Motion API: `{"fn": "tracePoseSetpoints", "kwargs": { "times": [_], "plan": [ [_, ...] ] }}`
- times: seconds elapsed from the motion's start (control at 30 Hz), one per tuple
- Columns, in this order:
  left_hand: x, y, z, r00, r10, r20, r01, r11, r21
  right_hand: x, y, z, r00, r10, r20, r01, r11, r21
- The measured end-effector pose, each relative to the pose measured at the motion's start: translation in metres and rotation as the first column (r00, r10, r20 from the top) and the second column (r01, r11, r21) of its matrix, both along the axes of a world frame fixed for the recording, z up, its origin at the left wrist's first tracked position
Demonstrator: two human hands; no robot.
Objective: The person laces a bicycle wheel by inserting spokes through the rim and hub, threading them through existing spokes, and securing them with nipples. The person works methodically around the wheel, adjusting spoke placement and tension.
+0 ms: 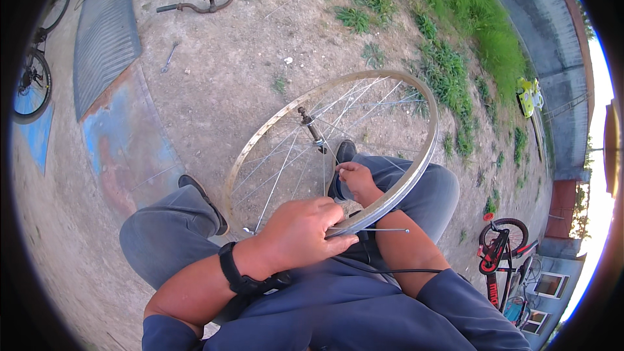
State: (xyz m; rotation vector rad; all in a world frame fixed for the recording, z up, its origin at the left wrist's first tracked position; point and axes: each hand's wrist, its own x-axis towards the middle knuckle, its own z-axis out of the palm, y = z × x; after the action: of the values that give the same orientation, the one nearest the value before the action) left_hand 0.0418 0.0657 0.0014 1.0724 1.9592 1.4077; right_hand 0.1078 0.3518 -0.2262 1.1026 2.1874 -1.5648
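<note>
My left hand (305, 234) is closed on the near edge of a bare, stained bicycle wheel rim (240, 162) laced with thin spokes, held tilted over my knees. A loose-looking spoke (390, 230) pokes out past the rim at that hand, its other end hidden. The hub (312, 131) with its threaded axle sits in the middle. My right hand (356, 180) is inside the rim below the hub, among the spokes, fingertips pinched on something thin I cannot make out.
Rusty handlebars (192, 8), a wrench (171, 57), a ribbed metal sheet (107, 45) and a blue rusty plate (123, 136) lie ahead and left. A bicycle (32, 78) is far left, red-black bicycles (504, 253) at right, beside weeds (474, 26) and a wall (552, 58).
</note>
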Motion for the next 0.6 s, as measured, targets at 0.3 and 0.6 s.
{"fn": "tracePoseSetpoints", "kwargs": {
  "times": [0.3,0.6],
  "plan": [
    [0.014,0.004,-0.015,0.983,-0.183,0.018,0.184,0.982,-0.037,-0.027,-0.026,0.014,0.994,-0.104,-0.021,0.100,0.981,-0.164],
    [0.010,0.007,-0.024,0.915,-0.343,0.213,0.362,0.931,-0.056,-0.040,-0.043,0.036,0.977,-0.214,0.012,0.214,0.972,-0.097]
  ]
}}
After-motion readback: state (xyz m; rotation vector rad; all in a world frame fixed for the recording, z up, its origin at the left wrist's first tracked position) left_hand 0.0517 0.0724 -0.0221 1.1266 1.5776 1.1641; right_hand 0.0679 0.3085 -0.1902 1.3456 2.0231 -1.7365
